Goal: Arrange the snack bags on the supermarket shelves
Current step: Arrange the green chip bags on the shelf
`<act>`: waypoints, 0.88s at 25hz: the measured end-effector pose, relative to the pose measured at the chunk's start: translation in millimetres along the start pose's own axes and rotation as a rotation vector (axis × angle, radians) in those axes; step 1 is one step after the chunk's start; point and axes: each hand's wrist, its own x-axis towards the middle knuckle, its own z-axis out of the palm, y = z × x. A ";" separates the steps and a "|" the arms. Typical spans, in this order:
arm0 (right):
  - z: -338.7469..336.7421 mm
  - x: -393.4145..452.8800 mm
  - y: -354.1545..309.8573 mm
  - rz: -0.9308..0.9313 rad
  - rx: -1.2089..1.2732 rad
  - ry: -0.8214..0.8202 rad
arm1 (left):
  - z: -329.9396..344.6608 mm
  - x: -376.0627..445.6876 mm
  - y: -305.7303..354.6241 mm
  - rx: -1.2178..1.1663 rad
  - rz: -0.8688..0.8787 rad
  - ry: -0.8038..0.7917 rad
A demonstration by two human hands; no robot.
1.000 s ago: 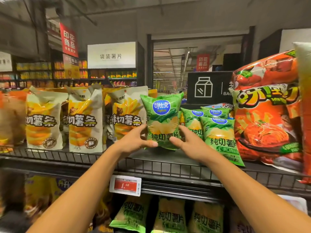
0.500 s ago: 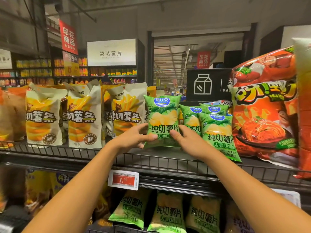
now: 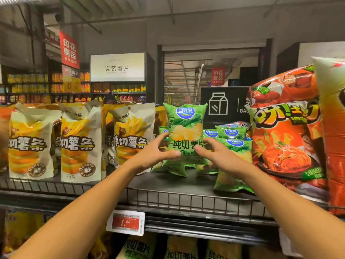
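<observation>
Your left hand (image 3: 155, 156) and right hand (image 3: 214, 156) clamp one small green crinkly chip bag with a blue oval logo (image 3: 186, 131) from either side; your left thumb presses its front low down and the other left fingers (image 3: 162, 137) curl round its left edge, while your right thumb lies across the lower print and your right fingers (image 3: 211, 142) wrap its right edge; the bag stands upright between your palms, its bottom seam just at or above the dark shelf deck with a low wire front rail (image 3: 168, 200), and you cannot tell whether it touches. Just behind and right of your right fingers, more green chip bags of the same kind (image 3: 235, 146) lean in a loose cluster on that deck; beyond them stands a big puffed orange snack bag (image 3: 287, 139). Left of your left fingers, cream-and-yellow fries pouches (image 3: 78, 144) stand in a row. Below your wrists, a red-and-white price tag (image 3: 126, 222) hangs on the shelf edge; beneath it, the lower tier holds more green and yellow bags (image 3: 181, 248).
</observation>
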 end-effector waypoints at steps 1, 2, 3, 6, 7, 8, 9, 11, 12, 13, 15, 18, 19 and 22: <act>-6.2 3.6 -1.7 -0.013 -0.004 -0.006 | 0.0 5.6 1.1 0.002 0.000 -0.005; -11.3 7.7 -3.2 -0.022 -0.023 -0.012 | -1.2 10.7 1.8 0.021 -0.001 -0.013; -15.6 11.2 -4.4 -0.034 -0.047 -0.022 | -3.3 15.6 2.7 0.047 0.009 -0.022; -19.1 19.6 -3.9 -0.042 -0.060 -0.049 | -6.6 26.7 3.2 0.057 0.038 -0.030; -18.5 23.0 -1.6 -0.038 -0.049 -0.055 | -6.5 27.8 2.1 0.056 0.035 -0.022; -18.4 26.1 -0.3 -0.035 -0.044 -0.059 | -6.4 29.7 -0.1 0.063 0.033 -0.017; -19.4 29.3 -0.6 -0.026 -0.048 -0.063 | -6.3 31.0 -1.5 0.062 0.039 -0.016; -24.3 36.0 -4.4 -0.005 -0.059 -0.079 | -7.0 33.7 -1.9 0.053 0.056 -0.047; -27.5 38.8 -7.8 0.004 -0.055 -0.093 | -8.3 37.0 -2.3 0.041 0.060 -0.061; -30.4 41.3 -11.1 0.011 -0.042 -0.105 | -9.1 40.7 -2.1 0.037 0.055 -0.054; -33.1 45.3 -15.1 0.008 -0.014 -0.107 | -10.5 46.6 -2.6 0.036 0.065 -0.025; -27.0 46.9 -8.9 -0.043 0.002 -0.077 | -6.6 48.6 -7.1 0.052 0.106 0.027; -24.5 46.8 -5.5 -0.064 0.003 -0.064 | -4.8 48.8 -10.6 0.072 0.110 0.046; -18.7 46.2 2.1 -0.100 0.017 -0.004 | -2.2 49.7 -20.5 0.058 0.116 0.066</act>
